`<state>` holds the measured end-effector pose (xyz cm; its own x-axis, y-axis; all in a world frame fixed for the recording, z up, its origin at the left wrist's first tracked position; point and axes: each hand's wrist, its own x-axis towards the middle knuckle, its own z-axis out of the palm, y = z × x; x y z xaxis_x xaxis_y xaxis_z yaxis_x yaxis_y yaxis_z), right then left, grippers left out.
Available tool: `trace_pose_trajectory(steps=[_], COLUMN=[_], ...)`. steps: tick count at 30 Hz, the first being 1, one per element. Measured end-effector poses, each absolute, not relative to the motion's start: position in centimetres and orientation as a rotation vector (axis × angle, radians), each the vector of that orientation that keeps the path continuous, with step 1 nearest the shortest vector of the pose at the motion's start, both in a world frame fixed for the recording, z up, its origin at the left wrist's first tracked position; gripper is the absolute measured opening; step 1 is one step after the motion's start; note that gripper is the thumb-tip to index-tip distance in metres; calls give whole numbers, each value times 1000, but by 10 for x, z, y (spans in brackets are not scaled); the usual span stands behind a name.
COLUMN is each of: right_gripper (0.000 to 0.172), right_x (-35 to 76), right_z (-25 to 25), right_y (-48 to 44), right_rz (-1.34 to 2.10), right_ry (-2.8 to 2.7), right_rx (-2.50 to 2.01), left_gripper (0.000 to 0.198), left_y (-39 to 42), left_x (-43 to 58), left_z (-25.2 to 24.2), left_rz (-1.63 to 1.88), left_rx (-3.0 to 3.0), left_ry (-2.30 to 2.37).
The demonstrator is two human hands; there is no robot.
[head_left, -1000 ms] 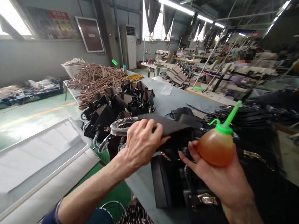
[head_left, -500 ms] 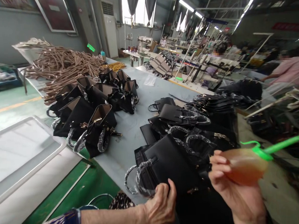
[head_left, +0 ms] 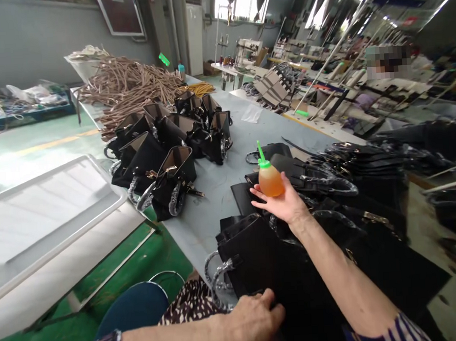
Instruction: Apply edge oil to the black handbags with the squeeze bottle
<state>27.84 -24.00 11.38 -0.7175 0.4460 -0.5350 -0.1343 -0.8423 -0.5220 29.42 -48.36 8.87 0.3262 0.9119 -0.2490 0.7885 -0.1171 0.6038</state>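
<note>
My right hand (head_left: 282,200) reaches forward over the black handbags, holding a round squeeze bottle (head_left: 271,180) with orange liquid and a green spout. The bottle stands nearly upright against the palm, with some fingers stretched out to its left. At the lower middle, my left hand (head_left: 256,318) is closed at the nearest black handbag (head_left: 252,251); its fingertips are partly hidden against the dark material. This bag lies on its side, its plastic-wrapped handles (head_left: 219,276) pointing left. Further flat black bags (head_left: 313,173) lie under and beyond my right arm.
Open black bags (head_left: 174,168) stand across the grey table (head_left: 200,218). Brown straps (head_left: 130,84) are heaped behind them. A white tray (head_left: 53,212) is at left, a blue stool (head_left: 134,307) below. Sewing machines (head_left: 247,51) and a person (head_left: 387,63) are at the back.
My right hand has moved forward and left with the bottle, which has gone from tilted to nearly upright. My left hand stays low at the near bag. The view has turned left.
</note>
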Motion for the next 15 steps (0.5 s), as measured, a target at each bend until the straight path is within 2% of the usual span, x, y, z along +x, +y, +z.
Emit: trace_pose_trajectory(steps=[3,7,9,15], right_gripper=[44,37,36,44], right_x=[297,319,324,322], right_z=[114,129,134,142], right_y=[-250,-266,-270,-278], right_rz=[2591,2597,2577,2547], right_ry=[-650,-600,-578,-557], right_rx=[-1001,-892,-845,-771], left_gripper=[9,20,25,44], left_y=[-486,-479,-468,-432], left_x=[260,219,203,169], left_z=[108,107,95,77], left_rz=[634,1261,1287,1009], left_rx=[1770,1321,1110,1064], left_ry=[1447,1997,2067,1484])
